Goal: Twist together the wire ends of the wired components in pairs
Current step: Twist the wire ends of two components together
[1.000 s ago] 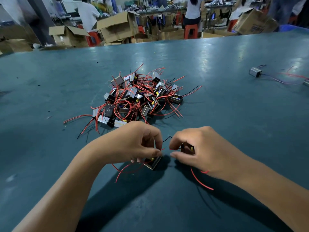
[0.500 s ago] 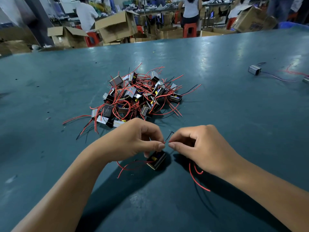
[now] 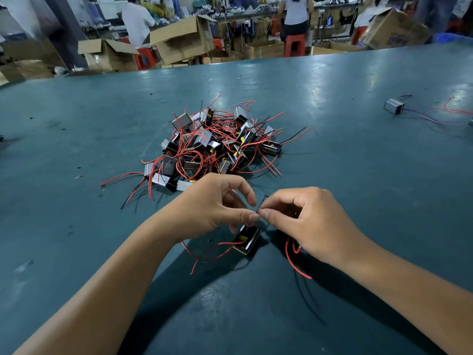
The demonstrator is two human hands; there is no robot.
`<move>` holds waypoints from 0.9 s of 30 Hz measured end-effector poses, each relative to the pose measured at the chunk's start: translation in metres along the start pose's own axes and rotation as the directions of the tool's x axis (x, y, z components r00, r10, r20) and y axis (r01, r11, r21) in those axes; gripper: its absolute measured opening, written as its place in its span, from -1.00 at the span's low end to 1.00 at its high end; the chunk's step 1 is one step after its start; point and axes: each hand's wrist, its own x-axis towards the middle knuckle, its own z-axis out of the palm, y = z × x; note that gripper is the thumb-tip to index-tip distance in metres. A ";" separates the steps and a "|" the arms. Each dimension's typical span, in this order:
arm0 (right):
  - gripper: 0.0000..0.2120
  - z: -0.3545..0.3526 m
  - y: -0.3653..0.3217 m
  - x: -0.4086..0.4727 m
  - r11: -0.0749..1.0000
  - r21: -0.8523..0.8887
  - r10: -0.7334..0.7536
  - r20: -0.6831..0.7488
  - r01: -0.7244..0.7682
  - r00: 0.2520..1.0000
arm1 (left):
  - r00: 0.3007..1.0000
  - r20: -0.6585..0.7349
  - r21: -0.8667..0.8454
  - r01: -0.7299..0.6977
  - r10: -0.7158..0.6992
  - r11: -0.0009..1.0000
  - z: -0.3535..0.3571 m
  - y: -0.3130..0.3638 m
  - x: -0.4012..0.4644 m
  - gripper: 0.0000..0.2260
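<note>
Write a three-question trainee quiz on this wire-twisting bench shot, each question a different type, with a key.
1. True or false: the left hand and right hand meet at the wire ends, thumb tips almost touching.
2. Multiple choice: the component below the hands lies
A. on top of the pile
B. on the green table, nearer the person than the pile
C. inside a cardboard box
3. Fill in: most leads in the pile of components are ___ in colour.

Key: 1 true; 2 B; 3 red. The lone component far to the right on the table counts for none of these.
</note>
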 end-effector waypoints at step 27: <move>-0.89 0.003 -0.005 -0.003 0.995 0.096 0.015 0.022 -0.017 1.000 | 0.992 0.009 0.391 -0.122 0.128 0.912 0.008 0.006 -0.002 -0.83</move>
